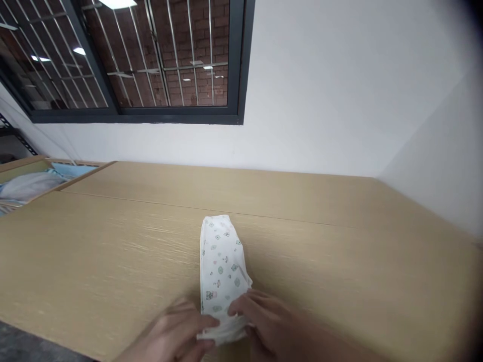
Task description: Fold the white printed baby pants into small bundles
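A white cloth garment (222, 261) with small green and pink animal prints lies folded into a long narrow strip on the wooden table. Its near end is between my two hands. My left hand (177, 329) pinches the lower left corner between thumb and fingers. On the other side, my right hand (264, 322) grips the lower right edge, its index finger bent over the fabric. The near edge looks slightly lifted and blurred. What kind of garment it is cannot be told from the folded shape.
The light wooden table (339, 271) reaches back to a white wall (320, 90). At the far left stands a wooden-sided bin (85, 173) holding blue and white fabric. A dark-framed window (169, 115) with metal bars is above the table. Grey floor shows at the lower left.
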Available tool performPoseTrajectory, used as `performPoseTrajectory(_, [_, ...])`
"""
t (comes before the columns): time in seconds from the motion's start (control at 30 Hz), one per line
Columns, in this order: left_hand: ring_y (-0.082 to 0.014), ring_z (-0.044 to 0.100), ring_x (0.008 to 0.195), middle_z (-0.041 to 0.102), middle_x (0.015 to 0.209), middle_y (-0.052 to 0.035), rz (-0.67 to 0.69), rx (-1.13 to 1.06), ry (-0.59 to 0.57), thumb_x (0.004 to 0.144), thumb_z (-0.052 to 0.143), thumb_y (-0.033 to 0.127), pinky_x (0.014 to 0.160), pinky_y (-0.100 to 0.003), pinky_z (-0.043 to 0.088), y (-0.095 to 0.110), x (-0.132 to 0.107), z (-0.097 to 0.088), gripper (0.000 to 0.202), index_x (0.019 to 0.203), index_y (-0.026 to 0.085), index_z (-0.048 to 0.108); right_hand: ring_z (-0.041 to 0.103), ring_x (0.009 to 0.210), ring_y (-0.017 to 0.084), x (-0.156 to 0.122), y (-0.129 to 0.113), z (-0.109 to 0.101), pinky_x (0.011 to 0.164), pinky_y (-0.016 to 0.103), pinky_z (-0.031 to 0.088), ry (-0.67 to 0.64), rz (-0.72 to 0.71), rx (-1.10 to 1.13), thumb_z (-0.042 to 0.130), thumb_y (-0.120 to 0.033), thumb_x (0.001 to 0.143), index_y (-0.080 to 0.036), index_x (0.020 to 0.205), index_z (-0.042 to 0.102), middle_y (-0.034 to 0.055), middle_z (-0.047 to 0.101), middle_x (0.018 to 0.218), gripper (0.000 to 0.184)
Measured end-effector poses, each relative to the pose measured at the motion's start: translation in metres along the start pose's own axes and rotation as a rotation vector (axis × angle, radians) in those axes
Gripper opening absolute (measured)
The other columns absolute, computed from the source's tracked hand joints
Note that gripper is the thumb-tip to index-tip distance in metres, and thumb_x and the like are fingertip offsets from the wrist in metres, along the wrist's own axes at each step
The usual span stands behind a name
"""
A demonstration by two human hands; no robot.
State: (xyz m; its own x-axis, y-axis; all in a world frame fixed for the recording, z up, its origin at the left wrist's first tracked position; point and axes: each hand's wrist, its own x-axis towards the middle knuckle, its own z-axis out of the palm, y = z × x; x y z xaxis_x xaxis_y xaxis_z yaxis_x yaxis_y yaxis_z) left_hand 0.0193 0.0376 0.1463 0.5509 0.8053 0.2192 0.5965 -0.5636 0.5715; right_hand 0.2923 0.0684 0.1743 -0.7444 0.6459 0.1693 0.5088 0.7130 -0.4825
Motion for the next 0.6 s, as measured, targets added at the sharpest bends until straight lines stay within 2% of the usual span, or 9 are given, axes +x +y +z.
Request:
performPoseTrajectory(0.1, [-0.0150,0.069,0.097,0.075,0.104,0.0012,-0.083,-0.045,0.061,0.100,0.053,0.035,0.087,-0.027,0.055,-0.006,0.029,-0.023,0.022,0.116,0.032,0.068,0.066,0.086,0.018,0.026,0.015,-0.025,0.075,0.028,0.051,0.039,0.073,0.153,0.051,-0.009,0.085,-0.024,0.112,0.060,0.0020,0.070,0.097,0.031])
performPoseTrajectory(0.17, [-0.0156,0.068,0.095,0.075,0.104,0.0013,-0.133,-0.098,0.138,0.099,0.054,0.041,0.082,-0.026,0.054,-0.015,0.059,-0.039,0.023,0.110,0.030,0.071,0.065,0.088,0.020,0.051,0.031,-0.036,0.078,0.031,0.050,0.135,0.079,0.173,0.052,-0.011,0.086,-0.021,0.110,0.062,0.0040,0.070,0.100,0.028])
performPoseTrajectory(0.23, [-0.0167,0.067,0.092,0.075,0.102,0.0001,-0.158,-0.112,0.169,0.099,0.053,0.044,0.079,-0.026,0.052,-0.029,0.093,-0.052,0.028,0.107,0.026,0.072,0.064,0.096,0.021,0.078,0.052,-0.042,0.084,0.033,0.050,0.229,0.096,0.175,0.052,-0.011,0.085,-0.021,0.109,0.065,0.0056,0.070,0.107,0.029])
performPoseTrajectory(0.3, [-0.0173,0.065,0.087,0.075,0.097,-0.0024,-0.165,-0.018,0.198,0.099,0.051,0.042,0.078,-0.027,0.049,-0.047,0.125,-0.058,0.031,0.104,0.020,0.071,0.063,0.102,0.022,0.106,0.075,-0.042,0.088,0.035,0.049,0.291,0.134,0.182,0.053,-0.012,0.086,-0.020,0.111,0.066,0.0075,0.069,0.114,0.029])
performPoseTrajectory(0.37, [-0.0181,0.064,0.089,0.074,0.098,-0.0057,-0.198,0.121,0.222,0.098,0.050,0.034,0.080,-0.027,0.047,-0.068,0.151,-0.056,0.028,0.101,0.016,0.071,0.063,0.099,0.023,0.130,0.100,-0.036,0.089,0.036,0.050,0.325,0.195,0.197,0.055,-0.014,0.085,-0.018,0.112,0.066,0.0085,0.070,0.114,0.029])
performPoseTrajectory(0.47, [-0.0169,0.063,0.084,0.074,0.093,-0.0082,-0.255,0.210,0.209,0.096,0.046,0.022,0.076,-0.026,0.044,-0.097,0.177,-0.041,0.027,0.094,0.012,0.071,0.065,0.097,0.023,0.157,0.134,-0.018,0.089,0.037,0.051,0.335,0.305,0.188,0.057,-0.015,0.087,-0.017,0.111,0.066,0.0087,0.071,0.109,0.026])
performPoseTrajectory(0.53, [-0.0160,0.064,0.079,0.075,0.090,-0.0087,-0.291,0.243,0.181,0.096,0.045,0.018,0.072,-0.025,0.044,-0.111,0.187,-0.031,0.028,0.093,0.012,0.071,0.065,0.097,0.023,0.168,0.152,-0.004,0.089,0.037,0.051,0.319,0.353,0.167,0.057,-0.013,0.088,-0.016,0.106,0.067,0.0094,0.072,0.105,0.022])
performPoseTrajectory(0.6, [-0.0177,0.065,0.080,0.075,0.091,-0.0110,-0.334,0.301,0.165,0.096,0.046,0.018,0.072,-0.027,0.045,-0.115,0.193,-0.022,0.026,0.093,0.010,0.071,0.066,0.097,0.023,0.174,0.165,0.009,0.091,0.037,0.050,0.304,0.376,0.150,0.058,-0.010,0.086,-0.015,0.101,0.068,0.0101,0.072,0.103,0.019])
